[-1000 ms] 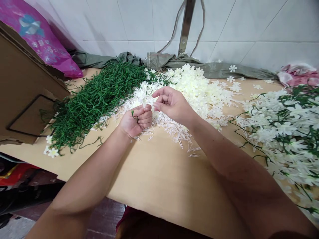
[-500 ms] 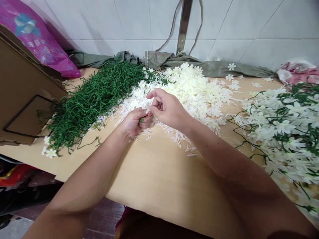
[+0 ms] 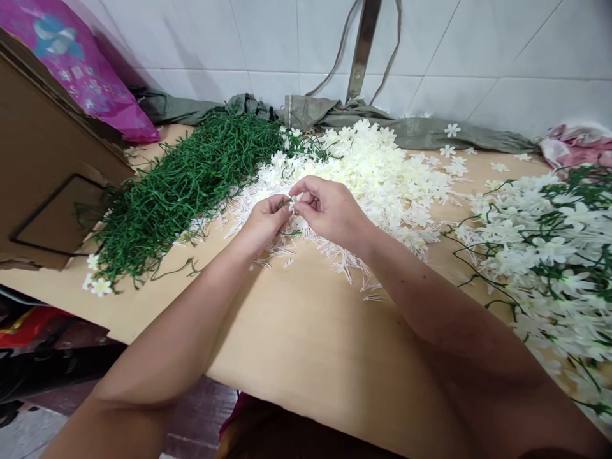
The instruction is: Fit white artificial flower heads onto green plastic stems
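Observation:
My left hand is closed on a thin green plastic stem, whose end shows below the fingers. Thumb and forefinger of my right hand pinch a small white artificial flower, right at the left fingertips. The two hands meet over the front edge of a heap of loose white flowers with pale yellow centres. To their left lies a pile of green stems. The exact contact between flower and stem is partly hidden by my fingers.
At the right lies a heap of white flowers on green stems. A cardboard box and a purple bag stand at the left. Grey-green cloth runs along the tiled wall. White slivers are scattered on the tan tabletop.
My left hand has turned so its back faces up more, and its fingertips have come to the right hand's pinch. The white flower now shows between them. The view has shifted slightly.

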A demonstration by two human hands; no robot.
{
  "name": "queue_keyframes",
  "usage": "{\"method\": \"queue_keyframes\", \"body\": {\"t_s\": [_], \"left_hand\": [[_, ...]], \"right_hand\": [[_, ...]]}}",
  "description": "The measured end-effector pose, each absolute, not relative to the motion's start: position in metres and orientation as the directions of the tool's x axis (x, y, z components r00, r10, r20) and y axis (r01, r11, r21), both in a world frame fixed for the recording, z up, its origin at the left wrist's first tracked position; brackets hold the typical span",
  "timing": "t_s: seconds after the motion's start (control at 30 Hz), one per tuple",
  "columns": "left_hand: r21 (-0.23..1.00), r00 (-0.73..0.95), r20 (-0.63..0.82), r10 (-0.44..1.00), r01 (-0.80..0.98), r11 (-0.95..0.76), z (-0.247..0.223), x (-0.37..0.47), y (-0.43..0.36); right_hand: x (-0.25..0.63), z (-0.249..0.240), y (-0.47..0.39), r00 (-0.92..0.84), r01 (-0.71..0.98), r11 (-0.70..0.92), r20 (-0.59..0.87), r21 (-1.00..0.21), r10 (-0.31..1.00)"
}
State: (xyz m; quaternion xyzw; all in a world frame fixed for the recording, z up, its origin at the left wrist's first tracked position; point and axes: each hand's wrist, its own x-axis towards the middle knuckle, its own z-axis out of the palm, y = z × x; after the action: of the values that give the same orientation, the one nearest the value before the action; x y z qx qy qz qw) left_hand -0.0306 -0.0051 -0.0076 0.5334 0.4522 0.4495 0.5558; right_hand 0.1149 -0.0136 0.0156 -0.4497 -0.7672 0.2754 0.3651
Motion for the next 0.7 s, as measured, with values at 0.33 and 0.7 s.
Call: {"method": "queue_keyframes", "body": {"t_s": [0.33,0.7], "left_hand": [[0.983,0.197,0.014,0.98,-0.18,0.022,-0.002,-0.034,-0.009],[0.991,0.199,-0.005,0.98,-0.133,0.033,-0.003,-0.035,-0.007]], "right_hand": [[0.119,0.001,-0.001,-0.331,0.32,0.428,0.324,-0.845,0.887],[0.118,-0.004,0.002,-0.314,0.259,0.406,0.321,-0.876,0.894]]}}
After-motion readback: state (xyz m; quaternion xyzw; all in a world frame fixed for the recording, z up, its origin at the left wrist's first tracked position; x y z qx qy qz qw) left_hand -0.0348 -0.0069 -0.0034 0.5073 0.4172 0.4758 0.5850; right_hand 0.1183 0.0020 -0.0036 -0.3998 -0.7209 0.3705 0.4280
